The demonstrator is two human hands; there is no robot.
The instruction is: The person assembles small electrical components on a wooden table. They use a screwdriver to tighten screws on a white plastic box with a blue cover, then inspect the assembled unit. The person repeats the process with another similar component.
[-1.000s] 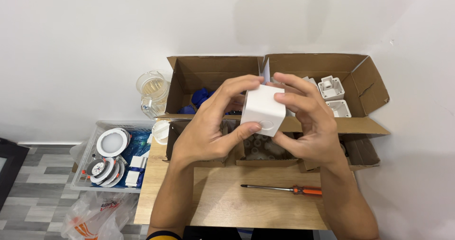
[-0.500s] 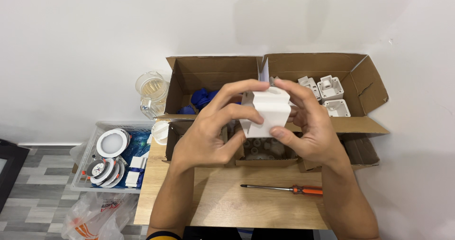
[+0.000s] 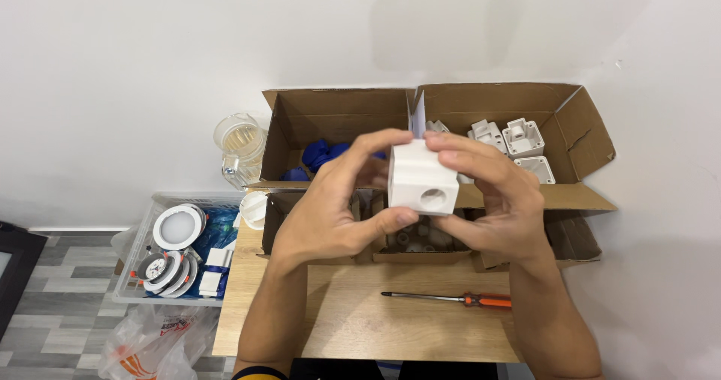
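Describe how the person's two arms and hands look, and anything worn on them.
Both forearms are bare, with no sleeves in view. The left hand and right hand wear no gloves, and no rings show on the fingers. A dark band with a thin yellow edge circles the left arm near the frame's bottom.

White box [image 3: 422, 179] turned in hands — round hole now facing camera.

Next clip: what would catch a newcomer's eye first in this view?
The white plastic box with a round hole in its side, held up at centre frame between the left hand and the right hand. Behind it, an open cardboard carton against the wall holds more white boxes on the right and blue parts on the left. An orange-handled screwdriver lies on the wooden table below the hands.
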